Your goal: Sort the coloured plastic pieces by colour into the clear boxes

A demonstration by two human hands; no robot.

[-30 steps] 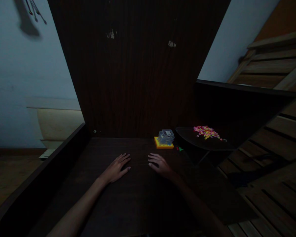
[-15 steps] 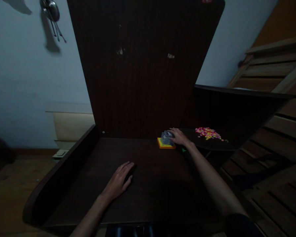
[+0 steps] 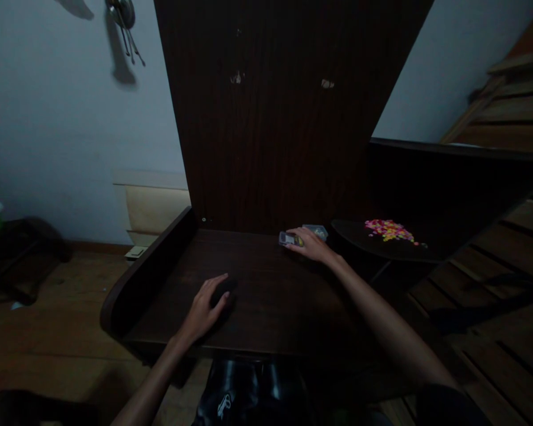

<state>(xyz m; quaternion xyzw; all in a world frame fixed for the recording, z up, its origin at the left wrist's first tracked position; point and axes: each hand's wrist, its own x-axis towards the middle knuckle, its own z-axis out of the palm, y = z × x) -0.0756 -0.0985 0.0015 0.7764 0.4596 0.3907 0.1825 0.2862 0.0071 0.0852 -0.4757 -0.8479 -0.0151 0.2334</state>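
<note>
My right hand (image 3: 310, 243) is closed on a small clear plastic box (image 3: 288, 239) with a pale label, just above the back of the dark wooden desk (image 3: 257, 296). Right behind that hand are more clear plastic boxes (image 3: 316, 231), partly covered by it; whatever lies under them is hidden. Over the left part of the desktop is my left hand (image 3: 206, 309), its fingers apart and nothing in it.
A pile of pink, red and yellow small pieces (image 3: 389, 230) lies on a dark side shelf (image 3: 355, 241) at the right. A raised side board (image 3: 146, 278) borders the desk on the left. Wooden slats (image 3: 506, 319) stand at the far right.
My right hand has taken a clear box from the stack and moved it left. The yellow-orange item under the stack no longer shows. The whole view has shifted a little.
</note>
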